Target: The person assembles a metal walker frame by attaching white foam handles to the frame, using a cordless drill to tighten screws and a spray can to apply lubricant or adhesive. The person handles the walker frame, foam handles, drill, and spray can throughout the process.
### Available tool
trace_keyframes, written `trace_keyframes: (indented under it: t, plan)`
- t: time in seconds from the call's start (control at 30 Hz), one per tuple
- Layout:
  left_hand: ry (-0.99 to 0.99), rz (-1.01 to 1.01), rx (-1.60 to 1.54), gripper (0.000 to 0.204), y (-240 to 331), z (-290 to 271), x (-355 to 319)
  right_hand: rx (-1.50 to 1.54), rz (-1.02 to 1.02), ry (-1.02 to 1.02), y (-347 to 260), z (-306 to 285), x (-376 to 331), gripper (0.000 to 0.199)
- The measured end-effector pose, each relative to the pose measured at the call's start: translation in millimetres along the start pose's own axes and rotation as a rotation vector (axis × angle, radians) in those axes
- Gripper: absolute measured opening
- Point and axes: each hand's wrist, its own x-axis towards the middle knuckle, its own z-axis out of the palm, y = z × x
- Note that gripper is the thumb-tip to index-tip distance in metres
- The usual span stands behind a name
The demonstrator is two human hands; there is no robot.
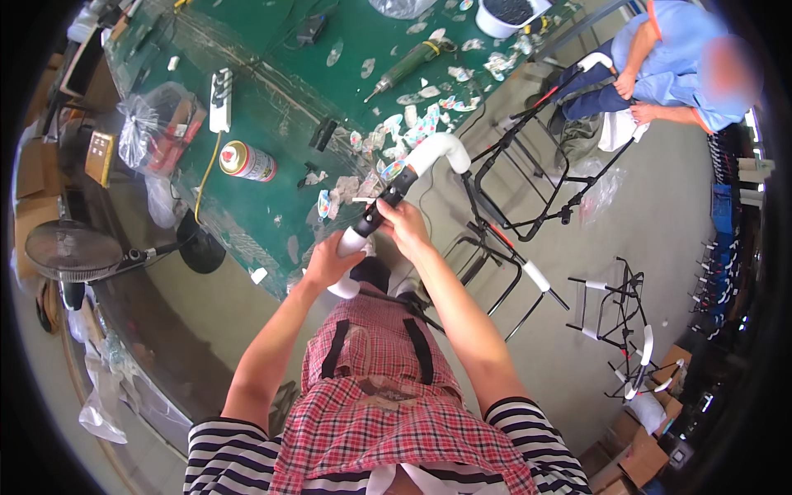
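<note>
In front of me is a handlebar (398, 186) of black fittings with white foam sleeves at its curved ends. My left hand (332, 262) is closed round the lower white foam sleeve (352, 242). My right hand (404, 227) grips the black middle joint, thumb and fingers pressed against it. The upper foam sleeve (445, 150) bends over to the right beyond the table edge. A round colourful sticker (393, 171) shows beside the upper end of the joint. Below my hands, the lower part of the frame is largely hidden by my arms and apron.
On the green table (289, 107) are a spray can (247, 161), a power strip (220, 99), an electric screwdriver (410, 68), peeled sticker scraps (421, 124) and a white tub (511, 16). A fan (73, 250) stands left. Black tubular frames (528, 181) and a seated co-worker (660, 74) are right.
</note>
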Motion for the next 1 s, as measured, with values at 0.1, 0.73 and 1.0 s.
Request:
trace_keyframes:
  t: [0.1, 0.73, 1.0]
  plan:
    - [-0.055, -0.054, -0.068, 0.048, 10.1, -9.3, 54.3, -0.097, -0.05, 0.101, -25.9, -1.8, 45.4, 0.025]
    - [-0.16, -0.051, -0.205, 0.058, -16.9, -26.2, 57.7, 0.088, -0.012, -0.089, -9.1, 8.6, 32.4, 0.046]
    - [0.002, -0.001, -0.033, 0.055, -9.7, -15.9, 52.1, 0.413, -0.065, -0.237, 3.3, 13.9, 60.5, 0.054]
